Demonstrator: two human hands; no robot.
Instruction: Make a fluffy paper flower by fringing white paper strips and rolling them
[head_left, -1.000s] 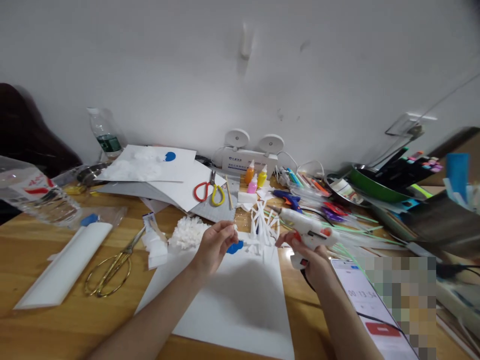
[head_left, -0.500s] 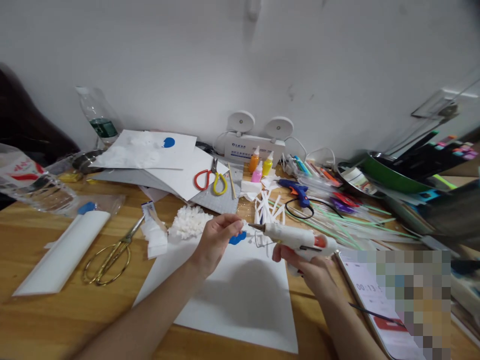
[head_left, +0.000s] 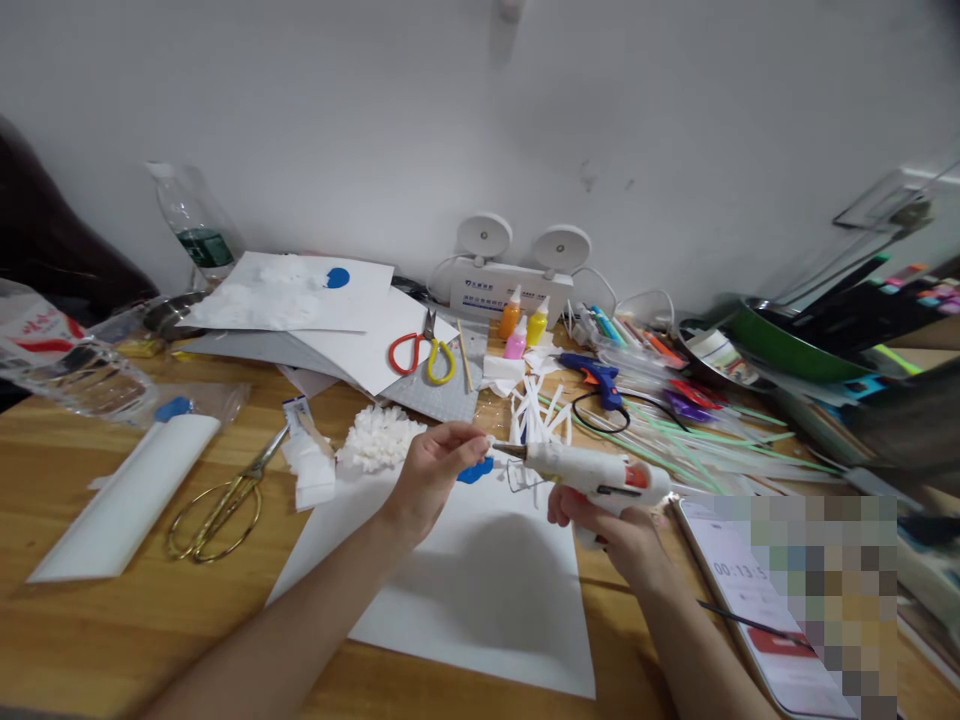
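My right hand (head_left: 607, 520) is wrapped round the handle of a white hot glue gun (head_left: 581, 468), its nozzle pointing left. My left hand (head_left: 431, 475) is closed in a pinch on a small white piece (head_left: 490, 443), mostly covered by the fingers and too small to name exactly. The nozzle tip is right at this piece; whether they touch I cannot tell. Just below the left fingertips lies a blue shape (head_left: 475, 470), at the top of a white paper sheet (head_left: 480, 600). To the left of that hand is a pile of white curled pieces (head_left: 381, 437).
Gold-handled scissors (head_left: 225, 510) and a folded white sheet (head_left: 135, 500) lie at left. Red-and-yellow scissors (head_left: 424, 355), small paint bottles (head_left: 515, 340), white strips (head_left: 536, 415) and a blue glue gun (head_left: 596, 377) sit behind. A phone (head_left: 727, 590) lies at right.
The glue gun has shifted slightly left, bringing its nozzle closer to the small white piece. My left hand has barely moved, and the view has tilted a little.
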